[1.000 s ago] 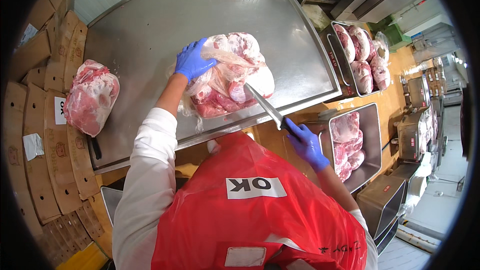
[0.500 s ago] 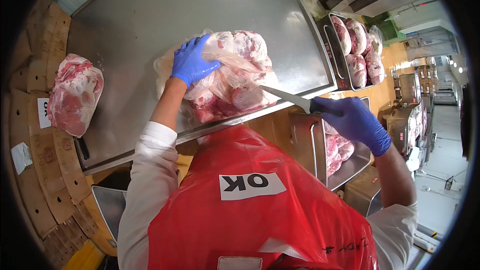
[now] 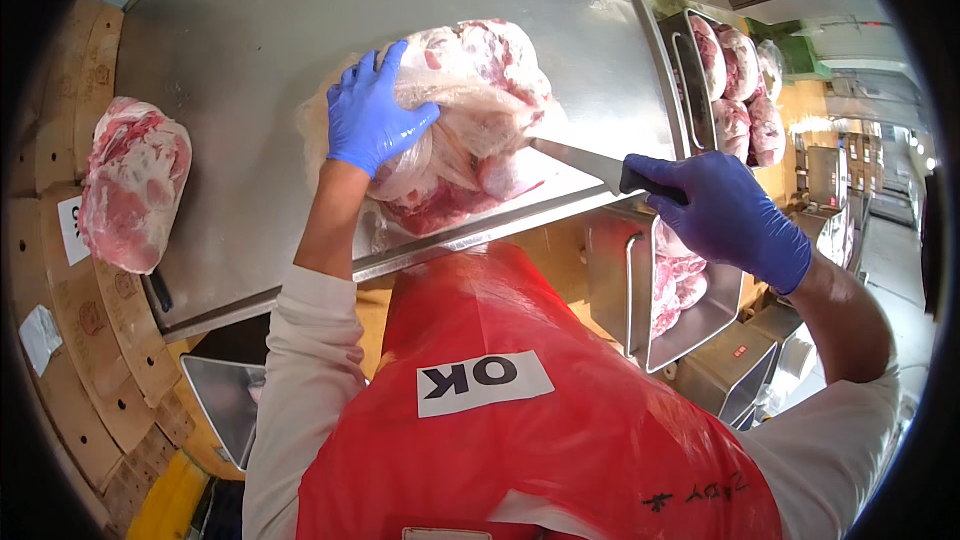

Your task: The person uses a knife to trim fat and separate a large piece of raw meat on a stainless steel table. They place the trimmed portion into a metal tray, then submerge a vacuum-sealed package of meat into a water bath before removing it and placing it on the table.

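A block of raw meat pieces (image 3: 500,58), partly covered by clear plastic wrap (image 3: 465,120), lies near the front edge of the steel table (image 3: 250,15). My left hand (image 3: 375,115), in a blue glove, lies with its fingers spread on the wrap at the block's left side. In a blue glove too, my right hand (image 3: 725,210) is closed round the dark handle of a knife (image 3: 585,162). The blade points left, and its tip is at the right side of the meat, against or just beside the wrap; I cannot tell how deep it goes.
Another meat cut (image 3: 138,185) rests at the table's left end, beside stacked cardboard boxes (image 3: 75,280). A dark handle (image 3: 158,292) shows below it. Steel bins of meat stand to the right, one farther off (image 3: 700,60) and one nearer (image 3: 640,285). A steel container (image 3: 225,405) is at lower left.
The view has shifted a little. My right hand has turned slightly, and the knife stays at the meat's right side. My left hand keeps its place on the wrap.
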{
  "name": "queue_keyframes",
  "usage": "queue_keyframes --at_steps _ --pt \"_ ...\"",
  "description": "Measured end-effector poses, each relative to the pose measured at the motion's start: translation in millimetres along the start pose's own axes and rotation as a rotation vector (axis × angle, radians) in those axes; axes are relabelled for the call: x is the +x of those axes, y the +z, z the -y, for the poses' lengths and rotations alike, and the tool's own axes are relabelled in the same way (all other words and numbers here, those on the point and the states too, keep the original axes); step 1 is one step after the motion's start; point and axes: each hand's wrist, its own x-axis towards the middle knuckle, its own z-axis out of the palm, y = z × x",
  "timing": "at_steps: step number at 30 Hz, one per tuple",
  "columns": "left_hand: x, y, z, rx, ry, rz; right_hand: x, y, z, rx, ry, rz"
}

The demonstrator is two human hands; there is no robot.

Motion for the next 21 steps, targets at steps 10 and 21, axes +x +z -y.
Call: queue_keyframes --at_steps 10,21 --pt "0.5 8.9 2.0 -0.088 -0.044 -0.043 49.3 327.7 -108.6 0.583 -0.099 -0.573" --pt "-0.1 11.3 4.8 -0.046 -0.077 -0.04 6.9 318.4 -48.7 0.623 0.063 -0.727"
